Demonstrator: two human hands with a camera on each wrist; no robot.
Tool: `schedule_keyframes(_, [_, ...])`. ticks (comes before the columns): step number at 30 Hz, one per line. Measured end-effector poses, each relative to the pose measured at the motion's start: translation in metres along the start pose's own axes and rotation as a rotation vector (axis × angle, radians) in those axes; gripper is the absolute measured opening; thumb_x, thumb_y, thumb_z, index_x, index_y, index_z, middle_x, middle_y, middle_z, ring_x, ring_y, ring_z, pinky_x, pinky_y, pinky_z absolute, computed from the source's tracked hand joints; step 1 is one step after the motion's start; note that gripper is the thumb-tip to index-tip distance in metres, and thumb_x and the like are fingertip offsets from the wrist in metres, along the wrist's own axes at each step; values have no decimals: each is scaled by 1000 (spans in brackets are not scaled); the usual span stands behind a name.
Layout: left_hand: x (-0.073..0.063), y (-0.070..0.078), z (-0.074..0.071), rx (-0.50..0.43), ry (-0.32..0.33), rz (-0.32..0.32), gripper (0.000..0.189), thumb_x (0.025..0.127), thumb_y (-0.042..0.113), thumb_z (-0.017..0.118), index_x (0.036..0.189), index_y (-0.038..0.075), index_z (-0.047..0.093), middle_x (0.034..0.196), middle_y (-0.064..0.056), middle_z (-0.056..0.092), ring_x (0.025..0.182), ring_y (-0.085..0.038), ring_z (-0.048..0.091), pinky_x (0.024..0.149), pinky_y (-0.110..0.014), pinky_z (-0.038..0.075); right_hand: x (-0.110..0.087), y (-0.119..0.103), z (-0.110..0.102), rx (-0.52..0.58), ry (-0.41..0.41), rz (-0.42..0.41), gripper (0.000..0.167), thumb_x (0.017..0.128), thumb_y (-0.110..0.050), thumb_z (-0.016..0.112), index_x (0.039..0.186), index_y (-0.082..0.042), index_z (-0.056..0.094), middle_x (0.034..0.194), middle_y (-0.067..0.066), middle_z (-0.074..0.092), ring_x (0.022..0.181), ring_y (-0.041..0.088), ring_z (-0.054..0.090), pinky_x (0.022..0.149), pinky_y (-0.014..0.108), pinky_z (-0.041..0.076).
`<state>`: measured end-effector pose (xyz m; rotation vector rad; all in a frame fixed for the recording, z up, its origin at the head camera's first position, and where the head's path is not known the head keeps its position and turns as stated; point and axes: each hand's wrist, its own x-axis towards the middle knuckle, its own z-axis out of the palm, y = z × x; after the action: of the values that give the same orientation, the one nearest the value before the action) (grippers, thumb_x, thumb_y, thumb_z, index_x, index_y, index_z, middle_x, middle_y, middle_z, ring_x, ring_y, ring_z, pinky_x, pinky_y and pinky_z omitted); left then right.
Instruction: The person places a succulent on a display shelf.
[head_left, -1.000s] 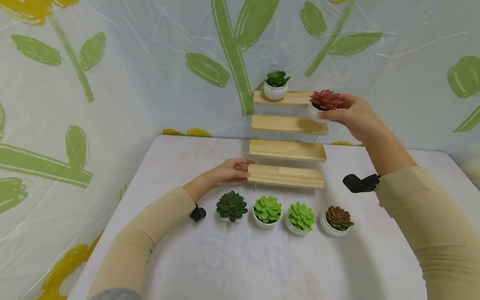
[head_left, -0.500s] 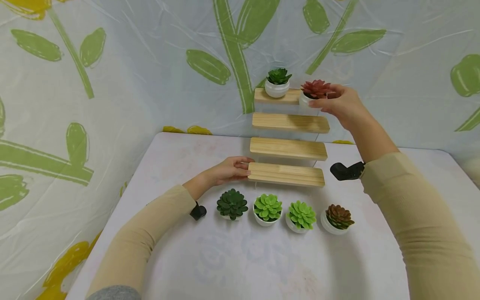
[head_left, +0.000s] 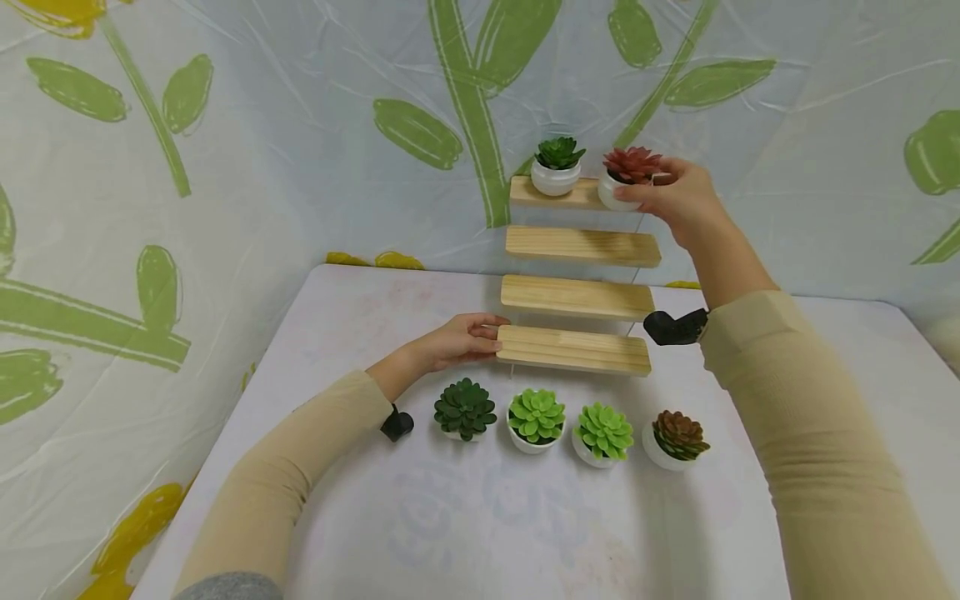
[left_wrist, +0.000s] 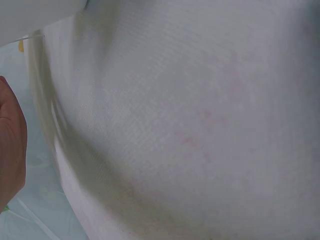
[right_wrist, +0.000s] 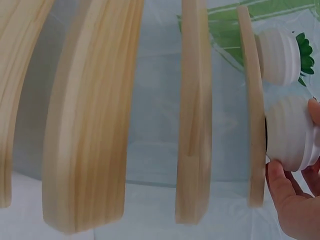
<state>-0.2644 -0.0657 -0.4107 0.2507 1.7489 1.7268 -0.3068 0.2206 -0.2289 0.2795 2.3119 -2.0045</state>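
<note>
My right hand (head_left: 684,204) holds a red potted succulent (head_left: 630,164) by its white pot at the right end of the top wooden shelf. In the right wrist view that white pot (right_wrist: 289,134) sits against the top shelf (right_wrist: 254,115), with fingers and thumb around it. Left of it on the same shelf stands a dark green potted succulent (head_left: 557,179). My left hand (head_left: 456,343) grips the left end of the lowest shelf (head_left: 573,348) of the tiered stand. In the left wrist view only part of the left hand (left_wrist: 11,145) shows.
In front of the stand, a dark green succulent (head_left: 465,408), two bright green succulents (head_left: 536,415) (head_left: 604,430) and a brown-red one (head_left: 678,437) stand in a row on the white table (head_left: 360,517). A flower-printed curtain (head_left: 300,150) hangs behind.
My right hand has moved left with the red succulent and its pot has come down to the top shelf, beside the dark green one. The left hand stays at the lowest shelf.
</note>
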Motion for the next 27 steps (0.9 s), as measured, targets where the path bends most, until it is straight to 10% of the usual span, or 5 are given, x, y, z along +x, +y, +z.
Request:
schedule_keyframes(13, [2,0,-3,-8,-22,4,50,90,-4,55,138,2,41,118,-18,53,98,-21,57,97,-41,44,13,-7,12,155,91,59,95,75,-5,76,149,-22,20,146,-2,28,128,13,36,106,25,32])
schedule_keyframes(27, [5,-2,-4,3,-18,0,49,90,-5,56,137,1,42,120,-19,52,99,-22,56,94,-36,47,13,-1,15,168,130,16,84,73,-3,77,144,-17,34,107,-2,40,96,9,46,100,25,38])
